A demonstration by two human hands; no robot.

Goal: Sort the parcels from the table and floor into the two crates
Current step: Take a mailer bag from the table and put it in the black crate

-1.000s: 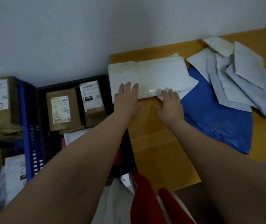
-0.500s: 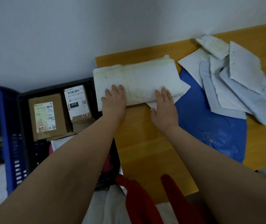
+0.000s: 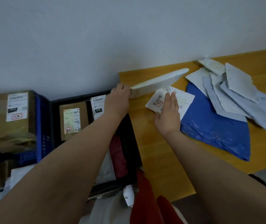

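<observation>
My left hand point(image 3: 118, 101) grips the left end of a large white padded parcel point(image 3: 159, 81), tilted up on edge above the wooden table point(image 3: 161, 151). Under it lies a small white labelled envelope point(image 3: 182, 98); my right hand point(image 3: 169, 115) rests on it with straight fingers. A blue mailer bag point(image 3: 214, 135) lies to the right. Several pale grey mailers point(image 3: 235, 94) are piled on the bag's far side. A black crate point(image 3: 129, 143) beside the table holds brown labelled boxes point(image 3: 73, 122). A blue crate point(image 3: 38, 126) at the left holds a bigger brown box point(image 3: 14, 113).
A white wall runs behind the table and crates. White and red soft parcels point(image 3: 117, 157) lie in the black crate's near part. Red cloth point(image 3: 143, 201) hangs at the bottom centre. The table's near edge ends at the lower right.
My left hand has lifted the big white parcel's near edge, tipping it up, which uncovers the small labelled envelope. My right hand left the parcel and now lies on that envelope.
</observation>
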